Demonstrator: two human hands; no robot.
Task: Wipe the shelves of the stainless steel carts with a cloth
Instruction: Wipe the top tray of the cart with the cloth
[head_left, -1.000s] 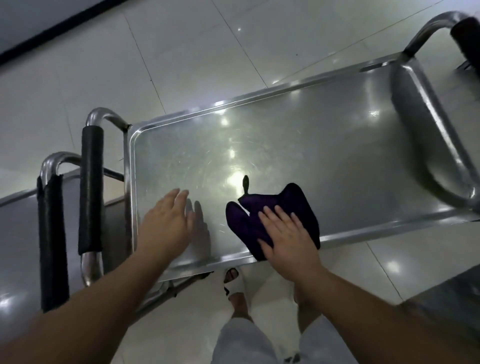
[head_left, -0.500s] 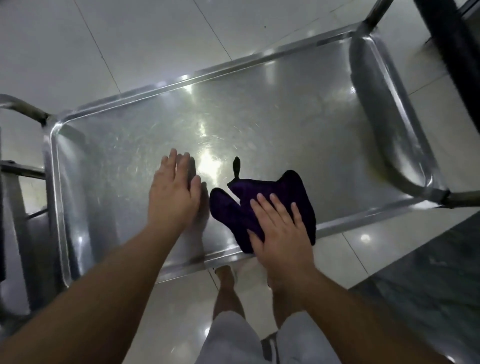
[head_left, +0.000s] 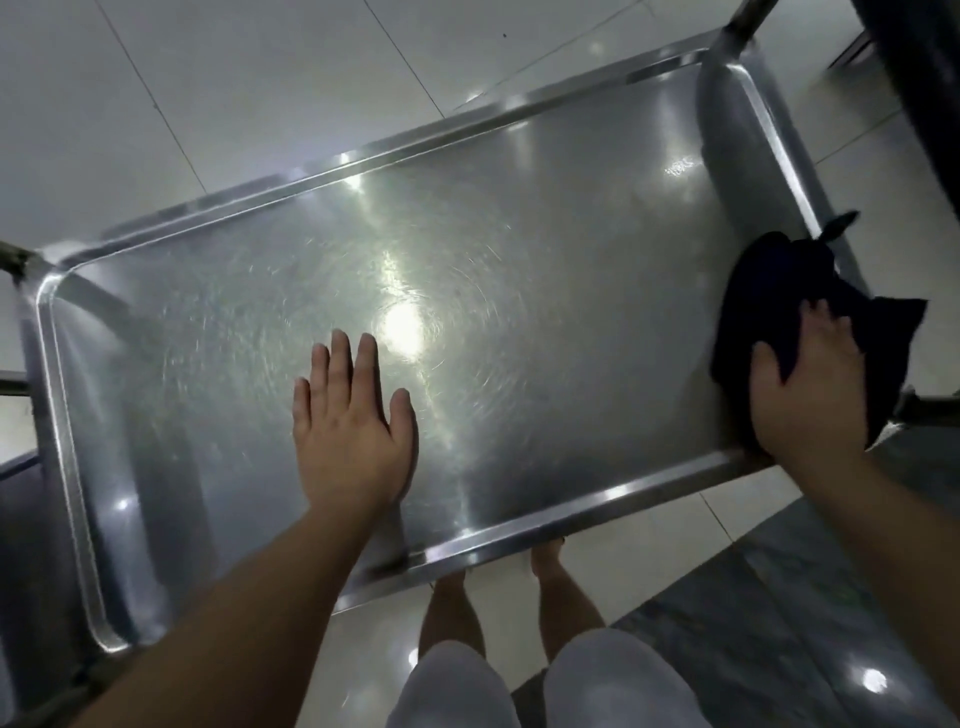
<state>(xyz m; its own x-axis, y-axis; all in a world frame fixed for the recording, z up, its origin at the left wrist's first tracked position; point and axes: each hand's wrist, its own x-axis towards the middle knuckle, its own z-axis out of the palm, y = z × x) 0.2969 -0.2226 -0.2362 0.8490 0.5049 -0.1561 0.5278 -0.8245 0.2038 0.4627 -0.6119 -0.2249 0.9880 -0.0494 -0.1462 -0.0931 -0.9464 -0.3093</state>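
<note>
The top shelf of a stainless steel cart (head_left: 519, 249) fills the view, shiny and scratched, with a raised rim all round. My left hand (head_left: 350, 426) lies flat on it near the front middle, fingers straight. My right hand (head_left: 808, 395) presses a dark purple cloth (head_left: 779, 291) onto the shelf's front right corner. The cloth bunches up ahead of the fingers and spills over the right rim.
A second cart's shelf (head_left: 21, 519) shows at the lower left edge. Pale floor tiles (head_left: 234, 78) lie beyond the cart and darker tiles (head_left: 779, 623) at the lower right. A dark upright post (head_left: 924, 78) stands at the top right. My legs (head_left: 498, 623) are below the front rim.
My right hand has slid the cloth from the front middle of the shelf to its right corner. My left hand stays flat on the shelf. The view has shifted right.
</note>
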